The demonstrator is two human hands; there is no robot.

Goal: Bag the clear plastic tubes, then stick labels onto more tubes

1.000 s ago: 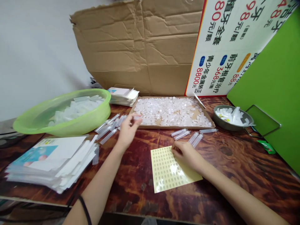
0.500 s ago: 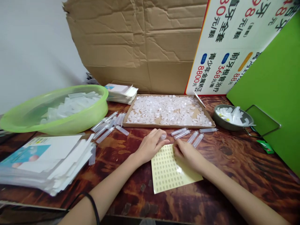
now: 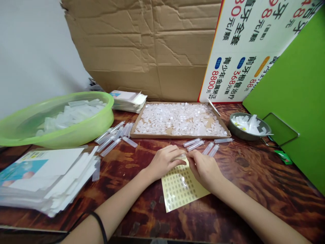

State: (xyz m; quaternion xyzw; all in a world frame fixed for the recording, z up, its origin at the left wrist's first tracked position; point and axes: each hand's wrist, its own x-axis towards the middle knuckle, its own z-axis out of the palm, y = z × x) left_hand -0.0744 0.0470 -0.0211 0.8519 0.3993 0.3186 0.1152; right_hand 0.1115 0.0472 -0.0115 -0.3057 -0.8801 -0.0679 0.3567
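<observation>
A yellow sheet of small stickers (image 3: 179, 188) lies on the table under both hands. My left hand (image 3: 165, 161) is closed around a clear plastic tube (image 3: 181, 156), mostly hidden by the fingers, above the sheet's far edge. Touching or nearly touching its fingertips, my right hand (image 3: 205, 166) pinches at the tube's near end; whatever sits between thumb and finger is too small to make out. Beyond the right hand lie several loose clear tubes (image 3: 195, 145).
A shallow cardboard tray (image 3: 177, 136) of small clear pieces stands behind the hands. At left are a green basin (image 3: 101, 135) of tubes, more loose tubes (image 3: 111, 147) and stacked cards (image 3: 61, 162). A grey bowl (image 3: 245, 135) with white strips stands right, near a wire stand (image 3: 298, 135).
My right hand has come up to the left hand's fingertips. The left hand has turned, so the tube shows less. The view has shifted slightly.
</observation>
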